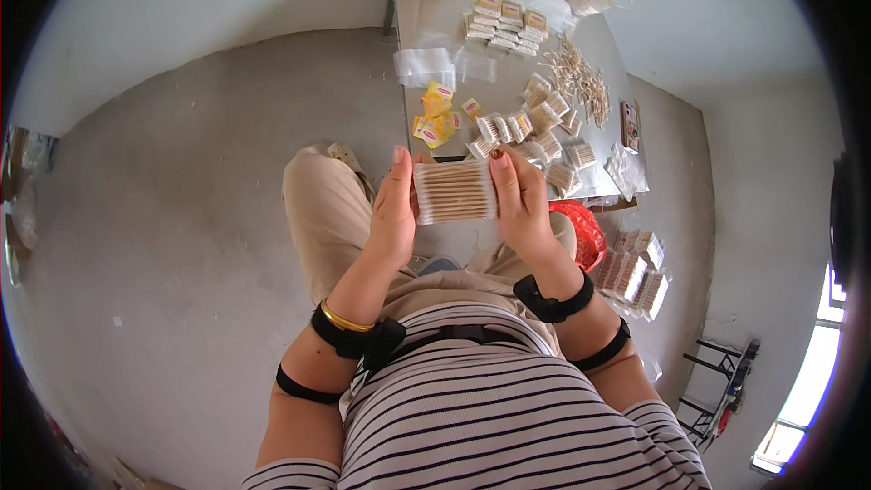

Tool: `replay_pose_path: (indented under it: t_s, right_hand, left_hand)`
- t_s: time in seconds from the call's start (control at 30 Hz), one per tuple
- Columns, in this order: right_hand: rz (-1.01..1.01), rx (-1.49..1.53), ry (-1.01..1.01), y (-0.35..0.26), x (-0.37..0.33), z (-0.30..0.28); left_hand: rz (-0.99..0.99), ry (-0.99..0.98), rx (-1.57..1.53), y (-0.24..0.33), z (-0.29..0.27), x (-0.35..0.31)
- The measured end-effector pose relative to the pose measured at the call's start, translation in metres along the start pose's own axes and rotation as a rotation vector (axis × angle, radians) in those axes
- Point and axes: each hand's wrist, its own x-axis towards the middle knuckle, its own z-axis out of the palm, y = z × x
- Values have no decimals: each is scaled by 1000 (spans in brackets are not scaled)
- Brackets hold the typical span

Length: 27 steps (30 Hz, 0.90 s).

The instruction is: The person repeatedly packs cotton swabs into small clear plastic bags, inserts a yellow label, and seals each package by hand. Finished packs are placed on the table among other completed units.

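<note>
Pack of swabs held up between both hands, over the lap, sticks running crosswise, white tips toward each palm. Left hand: part-closed along the pack's left end, thumb upright. Right hand: curled round the other end, thumb against its upper corner. Fingers behind the pack hidden; whether a clear film closes it fully, I cannot tell.

Beyond the hands, table. Just past the left hand, yellow cards in a loose heap, near the table's left edge; clear bags farther off. Past the right hand, finished-looking packs lying at odd angles, then loose swabs in a spill. Red bag hangs or sits just right of the right wrist; view too poor to say which.

Hazards, my judgement: hard inward pressure could bow the sticks and crush tips. Uneven grip would skew the row; if an end is open, sticks could slide out into the lap. A forward reach with the right hand might nudge the nearest packs off the table's edge; a left-hand sweep could do likewise to the cards.
</note>
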Motion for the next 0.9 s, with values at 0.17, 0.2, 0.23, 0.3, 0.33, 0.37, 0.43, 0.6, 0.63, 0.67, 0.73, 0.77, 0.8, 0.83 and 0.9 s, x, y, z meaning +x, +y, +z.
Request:
replay_pose_path:
  t_s: [0.17,0.2,0.23,0.3,0.33,0.37,0.43,0.6,0.63,0.67,0.73,0.77,0.8,0.83,0.9]
  right_hand:
    - [32,-13,-29,0,4,-1]
    - [64,7,1,5,2,5]
    - [96,47,11,8,2,8]
    - [160,150,13,14,3,13]
    - [194,212,4,17,3,15]
    - [207,169,-28,19,3,15]
    - [238,83,-91,25,1,9]
    - [4,-536,-121,94,0,9]
    - [-13,-616,-131,109,-2,12]
    - [-35,-657,-135,123,-5,14]
    - [-23,-740,-167,128,2,24]
    - [-17,-782,-181,129,5,29]
    - [-54,-781,-165,130,9,35]
    - [-90,-779,-149,131,13,42]
    - [-120,-807,-161,142,10,47]
  left_hand:
    - [109,-39,198,8,-14,2]
    - [115,-23,217,9,-13,1]
    - [152,-13,251,7,-15,1]
    - [224,9,319,3,-21,2]
    - [253,33,460,3,-23,1]
    - [280,59,601,5,-27,0]
    - [304,137,851,7,-40,1]
    - [273,288,1026,12,-84,-4]
    - [273,297,1022,14,-91,-10]
    - [287,277,1053,16,-96,-14]
    - [294,261,1033,14,-109,-24]
    - [297,251,1023,12,-115,-28]
    - [270,265,1018,9,-119,-31]
    - [243,279,1012,7,-123,-34]
    - [207,274,1017,2,-128,-40]
